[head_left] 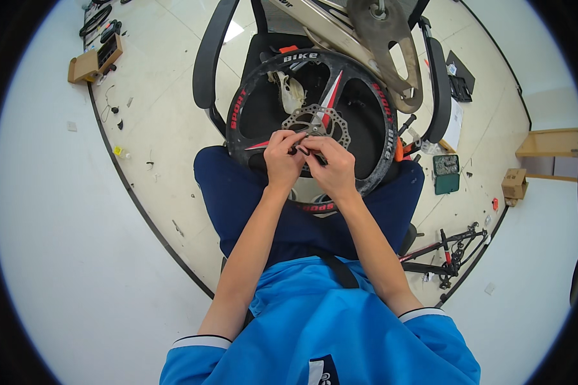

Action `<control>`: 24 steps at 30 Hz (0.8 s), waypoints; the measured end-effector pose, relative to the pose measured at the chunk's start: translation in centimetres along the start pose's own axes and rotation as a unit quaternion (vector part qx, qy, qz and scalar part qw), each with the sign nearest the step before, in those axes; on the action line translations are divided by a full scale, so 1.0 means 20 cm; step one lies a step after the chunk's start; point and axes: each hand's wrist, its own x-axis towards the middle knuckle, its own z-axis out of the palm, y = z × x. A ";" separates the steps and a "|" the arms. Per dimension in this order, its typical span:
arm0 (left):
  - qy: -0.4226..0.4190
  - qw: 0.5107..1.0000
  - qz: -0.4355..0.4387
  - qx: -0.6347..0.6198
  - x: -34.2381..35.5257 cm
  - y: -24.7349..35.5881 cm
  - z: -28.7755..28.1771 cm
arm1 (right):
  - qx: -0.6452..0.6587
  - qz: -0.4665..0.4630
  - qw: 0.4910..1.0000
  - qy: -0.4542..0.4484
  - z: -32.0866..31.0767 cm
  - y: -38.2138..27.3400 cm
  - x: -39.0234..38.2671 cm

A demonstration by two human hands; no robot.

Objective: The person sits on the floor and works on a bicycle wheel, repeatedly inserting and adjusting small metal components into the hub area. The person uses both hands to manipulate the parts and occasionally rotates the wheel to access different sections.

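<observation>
A bicycle wheel [390, 144] with a black rim and red-and-white spokes leans across my lap and the chair in front of me. At its hub sits a silver brake disc [342, 128] with holes round its edge. Just over the near side of that disc, my left hand [282, 160] and my right hand [336, 168] meet, fingertips pinched together. Small black pieces [320, 159] show between and under the fingers; their kind is too small to make out. A crumpled whitish glove or cloth [291, 94] lies behind the spokes.
A black armchair [205, 70] holds the wheel and a beige bicycle frame part [359, 38]. On the floor at right are a green case [446, 174], a black bicycle frame [453, 256] and a cardboard box [514, 184]. An open box [96, 62] stands far left among scattered small parts.
</observation>
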 end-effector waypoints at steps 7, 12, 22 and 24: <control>-0.012 0.999 0.035 0.005 0.01 0.03 -0.01 | 0.075 0.126 0.988 0.041 -0.01 0.00 0.00; -0.019 0.993 0.108 0.040 0.05 0.01 -0.03 | 0.058 0.129 0.990 0.022 -0.04 0.02 0.01; -0.038 0.993 0.112 0.025 0.04 -0.01 -0.04 | -0.017 0.016 1.000 -0.019 -0.03 0.01 0.01; -0.037 0.993 0.110 0.021 0.04 -0.01 -0.03 | -0.013 0.010 1.000 -0.014 -0.02 0.02 0.01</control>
